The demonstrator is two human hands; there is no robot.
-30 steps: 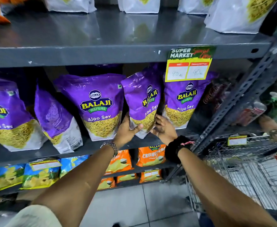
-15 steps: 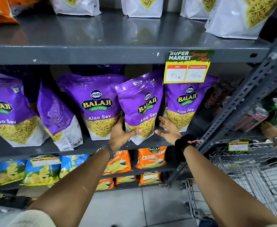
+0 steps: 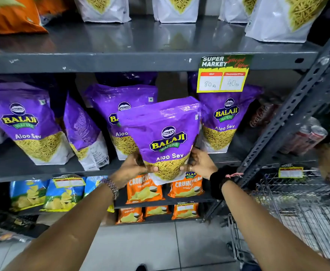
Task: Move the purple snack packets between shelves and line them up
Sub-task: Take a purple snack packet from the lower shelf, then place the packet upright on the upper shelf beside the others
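Packet (image 3: 163,137), purple, held upright in front of the middle shelf (image 3: 48,174), clear of its edge and overlapping the packet behind (image 3: 119,106). Left hand (image 3: 134,169) is clamped on the lower left corner; right hand (image 3: 200,165) is clamped on the lower right corner, fingers wrapped behind. Judged light and soft: a glossy, air-filled pouch holding brittle sev, so likely slippery and easily crushed. Best held as shown, by the base corners and gusset, with light pressure, not by the middle panel. Half a second ago the packet stood tilted on the shelf between its neighbours, with both hands open at its base; it is now lifted out, squared to the camera and nearer.
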